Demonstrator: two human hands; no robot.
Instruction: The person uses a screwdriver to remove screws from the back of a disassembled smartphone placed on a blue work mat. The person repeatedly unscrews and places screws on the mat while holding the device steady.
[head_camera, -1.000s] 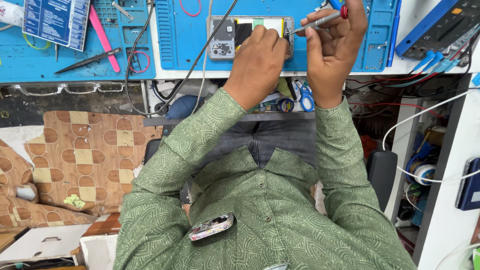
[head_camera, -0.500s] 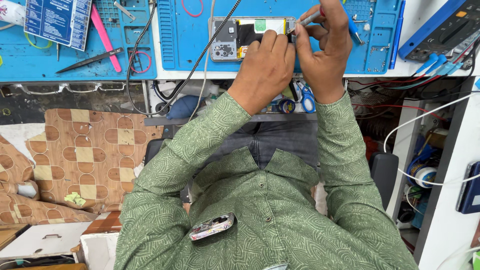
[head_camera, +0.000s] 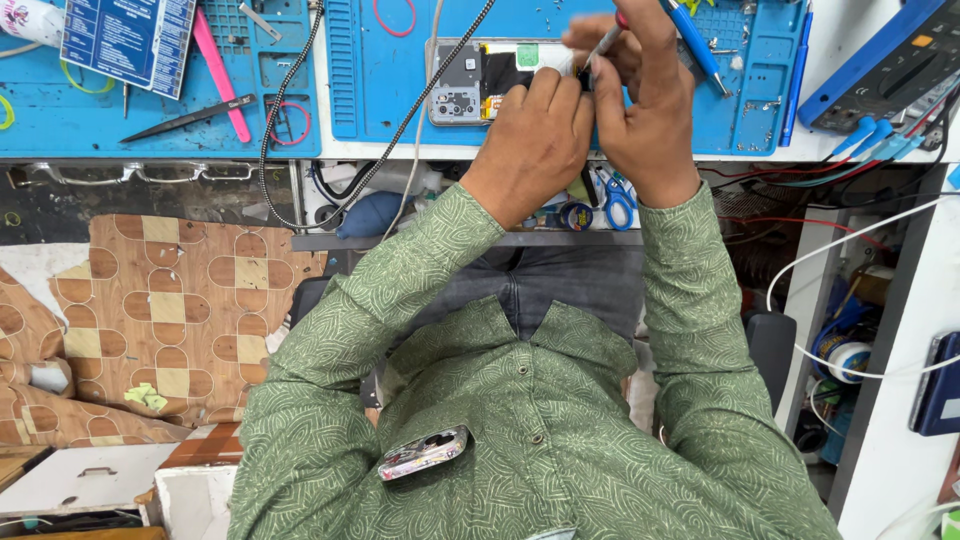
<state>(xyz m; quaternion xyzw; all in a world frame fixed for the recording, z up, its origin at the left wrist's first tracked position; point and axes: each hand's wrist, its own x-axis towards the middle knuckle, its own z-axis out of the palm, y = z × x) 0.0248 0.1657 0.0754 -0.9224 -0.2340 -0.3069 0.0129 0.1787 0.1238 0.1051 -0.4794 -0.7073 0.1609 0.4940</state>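
An opened phone (head_camera: 470, 85), its back off and the boards showing, lies on the blue work mat (head_camera: 380, 90). My left hand (head_camera: 530, 140) rests on the phone's right half with its fingers curled over it, holding it down. Touching it from the right, my right hand (head_camera: 645, 115) pinches a thin screwdriver (head_camera: 604, 42) with a metal shaft and a red end. The tip points down at the phone's right end, which my fingers hide. Both green sleeves reach up from the bottom of the view.
Black tweezers (head_camera: 190, 115), a pink pry tool (head_camera: 222, 72) and a blue printed card (head_camera: 125, 40) lie on the left mat. A braided cable (head_camera: 390, 135) crosses the bench. A blue pen-shaped tool (head_camera: 695, 45) lies right of my hands; blue scissors (head_camera: 618, 198) sit below the bench edge.
My right hand has come down and left with the screwdriver from a raised spot to the phone's right end. My left hand has stayed on the phone, shifting slightly.
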